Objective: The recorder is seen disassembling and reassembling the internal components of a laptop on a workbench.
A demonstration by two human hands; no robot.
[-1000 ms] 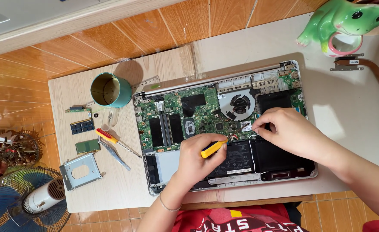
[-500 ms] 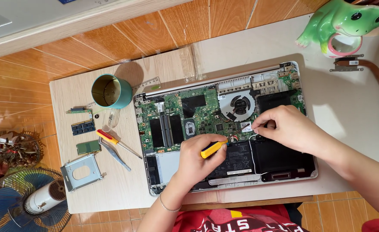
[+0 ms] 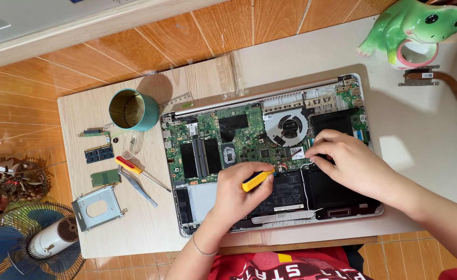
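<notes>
Resting over the opened laptop (image 3: pixel 270 155), a yellow-handled screwdriver (image 3: pixel 262 176) is being gripped by the left hand's (image 3: pixel 239 194) curled fingers, while a small part beside the fan (image 3: pixel 286 127) is being pinched by the right hand (image 3: pixel 350 166).

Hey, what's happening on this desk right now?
A person is working inside an opened laptop lying bottom-up on a wooden board. The left hand holds a yellow-handled screwdriver, its tip aimed at the small card near the cooling fan, while the right hand pinches something there. Beside the laptop lie removed parts: memory modules, a drive bracket, tweezers and a teal cup.
</notes>
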